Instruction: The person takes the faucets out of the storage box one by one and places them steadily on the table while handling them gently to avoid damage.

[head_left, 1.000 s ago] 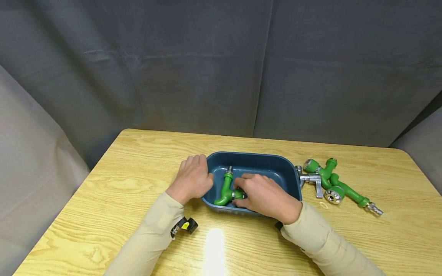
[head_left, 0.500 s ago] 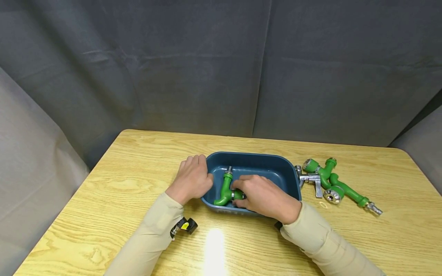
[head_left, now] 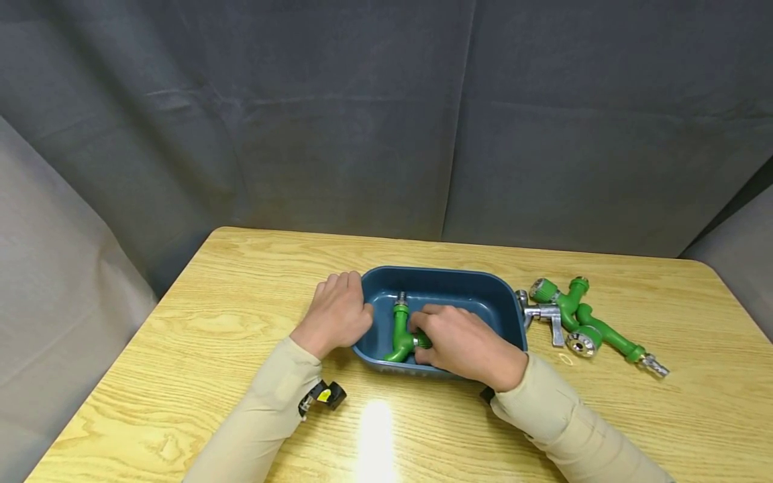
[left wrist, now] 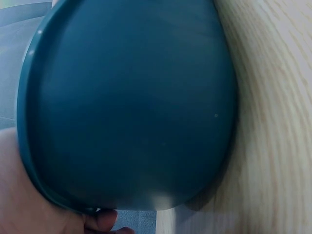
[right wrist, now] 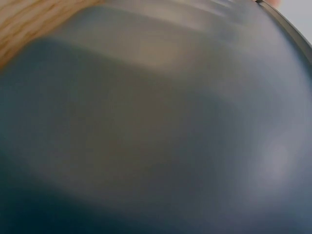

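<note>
A dark blue plastic basin (head_left: 447, 285) stands on the wooden table. At its left end my left hand (head_left: 338, 314) grips the rim; the left wrist view shows that hand (left wrist: 29, 200) against the basin's outer wall (left wrist: 131, 107). Inside lies a green faucet (head_left: 400, 327) with a metal hose nozzle pointing to the far side and its spout toward me. My right hand (head_left: 461, 339) reaches over the near rim and pinches the faucet's green knob, mostly hidden under the fingers. In the right wrist view the basin wall (right wrist: 146, 122) fills nearly everything, blurred.
Right of the basin, close against it, lies a chrome faucet (head_left: 546, 312) with a lever. Two more green faucets (head_left: 568, 302) lie crossed beside it, one ending in a metal nozzle (head_left: 654, 365). A small yellowish ring (head_left: 565, 359) lies nearby. Grey cloth (head_left: 338, 134) hangs behind the table.
The green faucet in the basin has shifted slightly right and turned a little, its spout nearer the right hand. The left hand and basin stay put.
</note>
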Available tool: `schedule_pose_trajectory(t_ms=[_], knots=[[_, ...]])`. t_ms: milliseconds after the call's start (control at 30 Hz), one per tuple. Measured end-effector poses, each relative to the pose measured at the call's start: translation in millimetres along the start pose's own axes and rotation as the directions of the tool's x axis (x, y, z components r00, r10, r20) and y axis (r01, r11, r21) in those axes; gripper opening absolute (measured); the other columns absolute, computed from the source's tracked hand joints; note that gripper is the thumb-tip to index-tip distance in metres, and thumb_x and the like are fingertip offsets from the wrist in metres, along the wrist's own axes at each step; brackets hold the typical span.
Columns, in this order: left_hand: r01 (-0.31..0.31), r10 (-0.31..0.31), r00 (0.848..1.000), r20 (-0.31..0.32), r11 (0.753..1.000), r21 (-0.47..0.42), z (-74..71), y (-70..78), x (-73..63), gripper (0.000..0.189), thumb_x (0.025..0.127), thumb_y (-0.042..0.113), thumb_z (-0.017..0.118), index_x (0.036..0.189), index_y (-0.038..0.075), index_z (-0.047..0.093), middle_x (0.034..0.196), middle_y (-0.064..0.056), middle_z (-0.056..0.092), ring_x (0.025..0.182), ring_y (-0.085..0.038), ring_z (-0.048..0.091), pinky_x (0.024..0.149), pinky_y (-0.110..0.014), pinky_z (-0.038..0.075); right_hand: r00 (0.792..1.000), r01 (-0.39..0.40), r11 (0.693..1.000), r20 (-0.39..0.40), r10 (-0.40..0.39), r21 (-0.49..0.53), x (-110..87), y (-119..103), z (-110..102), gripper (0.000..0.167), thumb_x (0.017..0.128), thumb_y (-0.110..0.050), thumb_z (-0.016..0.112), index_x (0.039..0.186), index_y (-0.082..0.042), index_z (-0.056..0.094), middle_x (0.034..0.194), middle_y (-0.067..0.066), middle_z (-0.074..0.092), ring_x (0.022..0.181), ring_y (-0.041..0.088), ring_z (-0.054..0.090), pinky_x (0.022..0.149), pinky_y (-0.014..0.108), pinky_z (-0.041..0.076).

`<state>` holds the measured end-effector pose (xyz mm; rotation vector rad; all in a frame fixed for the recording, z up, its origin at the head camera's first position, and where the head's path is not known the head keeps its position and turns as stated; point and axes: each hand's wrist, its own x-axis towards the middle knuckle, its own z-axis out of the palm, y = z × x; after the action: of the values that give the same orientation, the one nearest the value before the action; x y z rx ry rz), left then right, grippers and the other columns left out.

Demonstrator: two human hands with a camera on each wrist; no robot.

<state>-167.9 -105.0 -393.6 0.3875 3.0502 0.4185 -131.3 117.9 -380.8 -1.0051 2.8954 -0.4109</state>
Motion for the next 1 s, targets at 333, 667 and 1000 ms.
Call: schedule_pose_trajectory(t_ms=[333,667,1000], knots=[[0.002,-0.002,1.000,0.002,1.000,0.000,0.4,0.3,0.0,0.023,0.096,0.023,0.050,0.106,0.002,0.051,0.101,-0.011,0.054,0.096,-0.029,0.047,0.083,-0.038,0.037,1.000,-0.019,1.000,0.005,0.019,-0.003,0.5,-0.4,0.2,0.030,0.085,-0.028,0.083,0.108,-0.013,0.071,0.091,-0.002,0.064,0.066,0.004,0.054,0.058,0.023,0.045],[0.005,-0.005,1.000,0.011,1.000,0.004,-1.1,1.3,0.4,0.024,0.096,0.024,0.050,0.107,0.003,0.051,0.101,-0.011,0.053,0.097,-0.028,0.047,0.083,-0.037,0.037,1.000,0.008,1.000,0.026,-0.009,0.014,0.9,0.2,-0.2,0.033,0.085,-0.027,0.085,0.111,-0.011,0.074,0.095,-0.001,0.067,0.071,0.004,0.058,0.061,0.023,0.048],[0.005,-0.005,1.000,0.017,1.000,-0.003,-1.0,1.3,-0.7,0.024,0.097,0.024,0.050,0.107,0.003,0.051,0.100,-0.010,0.052,0.095,-0.028,0.045,0.081,-0.035,0.035,0.999,-0.028,1.000,0.040,0.028,0.013,-0.4,-0.8,-1.5,0.026,0.087,-0.023,0.083,0.108,-0.011,0.074,0.093,-0.001,0.066,0.068,0.006,0.055,0.058,0.024,0.045]])
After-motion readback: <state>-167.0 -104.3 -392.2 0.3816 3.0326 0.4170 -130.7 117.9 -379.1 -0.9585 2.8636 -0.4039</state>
